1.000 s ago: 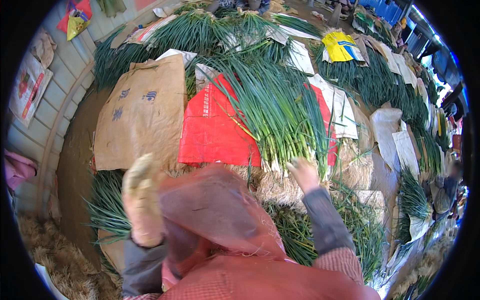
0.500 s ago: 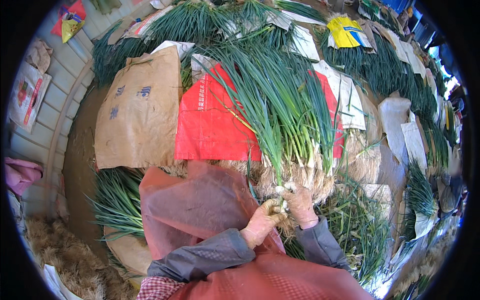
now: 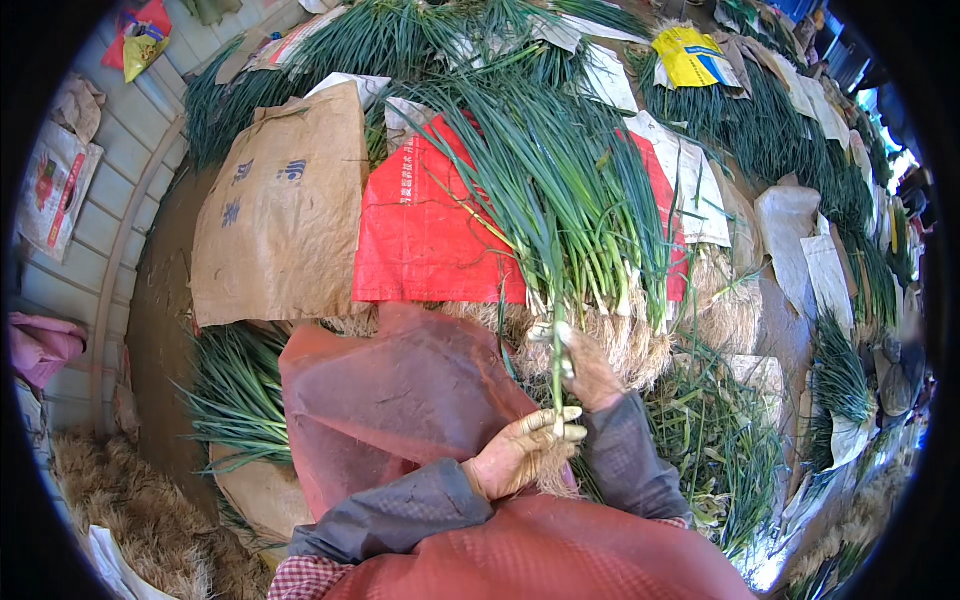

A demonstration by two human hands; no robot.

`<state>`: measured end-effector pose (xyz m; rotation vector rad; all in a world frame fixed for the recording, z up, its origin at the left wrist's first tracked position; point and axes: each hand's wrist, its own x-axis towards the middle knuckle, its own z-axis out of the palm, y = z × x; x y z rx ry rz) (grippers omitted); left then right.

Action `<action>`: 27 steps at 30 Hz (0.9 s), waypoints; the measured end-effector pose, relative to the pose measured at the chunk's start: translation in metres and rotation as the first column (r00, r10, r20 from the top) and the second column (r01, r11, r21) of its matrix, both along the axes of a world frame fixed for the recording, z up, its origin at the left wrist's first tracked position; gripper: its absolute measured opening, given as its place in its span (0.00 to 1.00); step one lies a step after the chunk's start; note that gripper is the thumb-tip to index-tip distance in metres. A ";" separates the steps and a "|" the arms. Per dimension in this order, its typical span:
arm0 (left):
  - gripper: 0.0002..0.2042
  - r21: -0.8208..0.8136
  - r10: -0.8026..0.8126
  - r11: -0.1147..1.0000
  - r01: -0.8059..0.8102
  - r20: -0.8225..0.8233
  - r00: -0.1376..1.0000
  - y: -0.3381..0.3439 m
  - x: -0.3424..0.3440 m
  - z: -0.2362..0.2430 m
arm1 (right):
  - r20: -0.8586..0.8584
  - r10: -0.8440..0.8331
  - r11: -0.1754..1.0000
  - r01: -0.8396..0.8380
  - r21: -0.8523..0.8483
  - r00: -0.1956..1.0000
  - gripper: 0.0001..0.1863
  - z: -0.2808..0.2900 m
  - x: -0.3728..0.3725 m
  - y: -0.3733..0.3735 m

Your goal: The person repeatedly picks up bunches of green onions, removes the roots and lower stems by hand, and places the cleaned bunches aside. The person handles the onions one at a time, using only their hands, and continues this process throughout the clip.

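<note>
My left hand (image 3: 520, 455) pinches a green onion (image 3: 557, 380) by its white base, and the onion's pale roots hang below the fingers. Higher on the same stalk, my right hand (image 3: 592, 372) is closed with its fingertips against the stem. Both hands have whitish coverings on some fingertips. The onion's leaves run away from me over a pile of green onions (image 3: 600, 220), whose rooted ends point toward me. Beneath that pile lies a red sack (image 3: 430, 240).
A brown sack (image 3: 280, 210) lies left of the red one. Reddish translucent sheeting (image 3: 400, 390) covers my lap. Loose green leaves (image 3: 715, 450) are heaped at my right, more onions (image 3: 235, 395) at my left. Farther off stand rows of onions (image 3: 390, 40) under white sacks (image 3: 680, 180).
My hands have moved apart along the stalk: the left toward me at the root end, the right slightly farther away. The held onion has been drawn nearer, showing more bare stem.
</note>
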<state>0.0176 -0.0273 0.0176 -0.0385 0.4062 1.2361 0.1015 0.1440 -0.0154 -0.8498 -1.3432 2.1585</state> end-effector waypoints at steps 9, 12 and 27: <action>0.13 -0.100 0.092 0.991 -0.093 -0.009 0.996 -0.009 -0.002 -0.019 | -0.075 0.182 0.943 -0.195 -0.269 0.980 0.08 0.027 0.064 -0.058; 0.13 -0.115 0.045 0.992 -0.047 -0.023 0.999 -0.010 0.000 -0.017 | 0.136 0.239 0.957 -0.209 -0.203 0.962 0.08 0.024 0.156 -0.069; 0.06 -0.112 0.006 0.991 -0.067 -0.476 0.880 -0.003 0.017 -0.008 | 0.605 -0.099 0.492 -0.489 0.720 0.790 0.14 0.044 0.033 -0.042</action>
